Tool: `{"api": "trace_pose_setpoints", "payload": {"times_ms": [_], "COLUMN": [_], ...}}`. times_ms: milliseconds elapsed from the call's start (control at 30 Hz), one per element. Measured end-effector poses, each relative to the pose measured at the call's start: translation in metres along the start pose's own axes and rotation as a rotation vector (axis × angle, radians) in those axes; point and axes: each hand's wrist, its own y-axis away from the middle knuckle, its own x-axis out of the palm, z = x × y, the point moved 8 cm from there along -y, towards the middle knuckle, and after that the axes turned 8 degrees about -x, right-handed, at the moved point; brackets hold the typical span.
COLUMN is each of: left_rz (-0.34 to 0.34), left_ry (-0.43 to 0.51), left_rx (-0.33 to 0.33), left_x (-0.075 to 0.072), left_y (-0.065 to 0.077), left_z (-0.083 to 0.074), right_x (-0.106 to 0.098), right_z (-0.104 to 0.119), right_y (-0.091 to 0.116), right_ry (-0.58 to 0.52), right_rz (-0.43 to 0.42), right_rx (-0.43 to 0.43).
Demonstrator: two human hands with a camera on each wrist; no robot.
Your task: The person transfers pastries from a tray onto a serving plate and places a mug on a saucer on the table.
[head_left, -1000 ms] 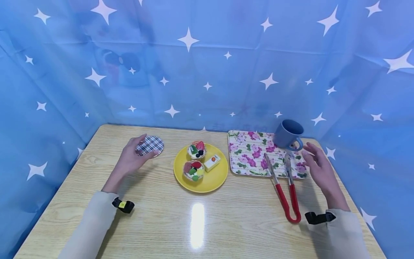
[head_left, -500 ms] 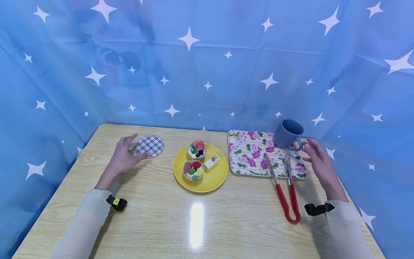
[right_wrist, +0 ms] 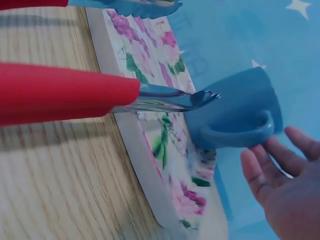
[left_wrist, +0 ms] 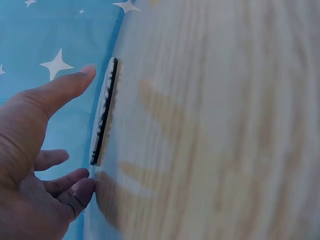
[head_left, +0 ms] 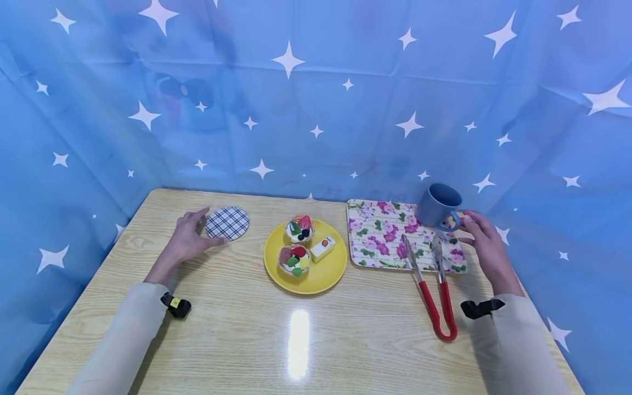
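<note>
At the back left of the table lies a round plaid coaster (head_left: 227, 223). My left hand (head_left: 187, 239) is at its left side, thumb and fingers spread apart near its edge; in the left wrist view the coaster (left_wrist: 105, 112) appears edge-on, beyond the fingertips. On a floral tray (head_left: 373, 230) at the back right stands a blue mug (head_left: 434, 207), its handle turned toward my right hand (head_left: 486, 247). The fingers of that hand are loosely bent beside the handle, and in the right wrist view the fingertips reach close to the mug (right_wrist: 235, 100). Whether they touch it I cannot tell.
Between the hands a yellow plate (head_left: 316, 282) holds two fruit tarts (head_left: 294, 260) and a small white cake piece (head_left: 323, 248). Red-handled tongs (head_left: 446, 307) lie with their metal tips over the tray's front edge. A blue star-patterned curtain (head_left: 316, 99) surrounds the table's back and sides.
My left hand has drawn back to the left, so more of the coaster shows. My right hand has shifted slightly upward, nearer the mug's handle. Objects on the table stay in place.
</note>
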Motion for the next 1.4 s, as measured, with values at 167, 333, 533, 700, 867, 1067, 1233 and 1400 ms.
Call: {"api": "trace_pose_setpoints", "payload": {"times_ms": [167, 333, 533, 700, 867, 1067, 1233, 1400], "left_rz": [0.012, 0.021, 0.028, 0.042, 0.058, 0.081, 0.091, 0.089], "left_ry": [0.004, 0.017, 0.023, 0.024, 0.034, 0.050, 0.049, 0.058], "left_rx": [-0.028, -0.036, -0.027, -0.031, -0.048, -0.068, -0.073, -0.076], "left_x": [0.004, 0.007, 0.008, 0.008, 0.009, 0.010, 0.011, 0.011], "left_y": [-0.004, -0.006, -0.008, -0.008, -0.008, -0.007, -0.007, -0.007], "left_z": [0.007, 0.012, 0.012, 0.012, 0.013, 0.014, 0.014, 0.013], "right_x": [0.002, 0.007, 0.014, 0.017, 0.021, 0.026, 0.027, 0.025], "right_z": [-0.007, -0.016, -0.027, -0.037, -0.042, -0.041, -0.034, -0.034], "right_y": [-0.008, -0.017, -0.025, -0.030, -0.034, -0.036, -0.037, -0.036], "right_ry": [-0.158, -0.365, -0.473, -0.435, -0.383, -0.478, -0.641, -0.634], "right_rz": [-0.009, 0.026, 0.075, 0.083, 0.090, 0.100, 0.114, 0.107], "right_rx": [-0.026, -0.009, 0.031, 0.080, 0.065, 0.009, -0.066, -0.066]}}
